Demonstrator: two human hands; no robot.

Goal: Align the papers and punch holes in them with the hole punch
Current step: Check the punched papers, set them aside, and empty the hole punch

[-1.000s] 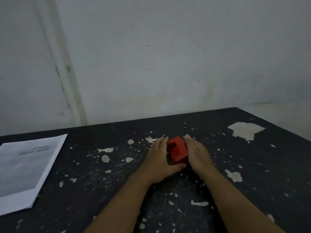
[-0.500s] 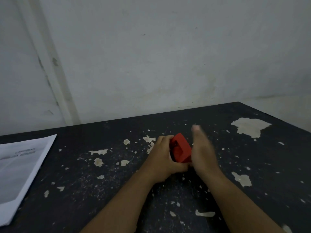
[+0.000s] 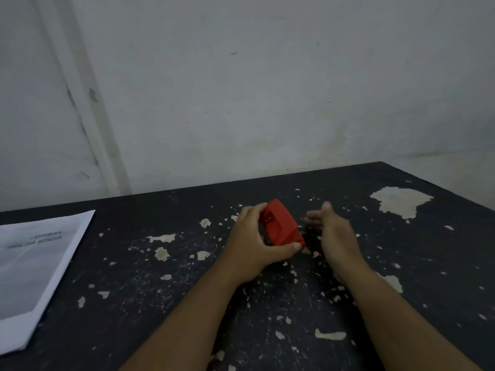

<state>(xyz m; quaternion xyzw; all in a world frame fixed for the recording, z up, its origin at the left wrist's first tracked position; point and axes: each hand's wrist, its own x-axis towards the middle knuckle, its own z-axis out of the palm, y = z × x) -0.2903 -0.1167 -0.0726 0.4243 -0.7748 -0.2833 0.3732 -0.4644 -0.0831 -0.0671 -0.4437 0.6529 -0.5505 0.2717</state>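
Observation:
A small red hole punch (image 3: 281, 225) is tipped up on the black table (image 3: 150, 285), near its middle. My left hand (image 3: 254, 243) grips it, fingers over its far left side and thumb under its near end. My right hand (image 3: 333, 234) hovers just to the right of the punch, palm turned toward it, fingers straight and apart, a small gap between them. A stack of white papers (image 3: 34, 269) with a grey printed cover lies at the table's left edge, far from both hands.
The table's black surface is chipped, with pale flakes and bare patches; a large one (image 3: 399, 200) lies at the far right. A pale wall rises right behind the table's far edge. The table's right edge slants down past my right arm.
My right hand has let go of the punch and drawn off to the right. My left hand has tilted the punch up on its end.

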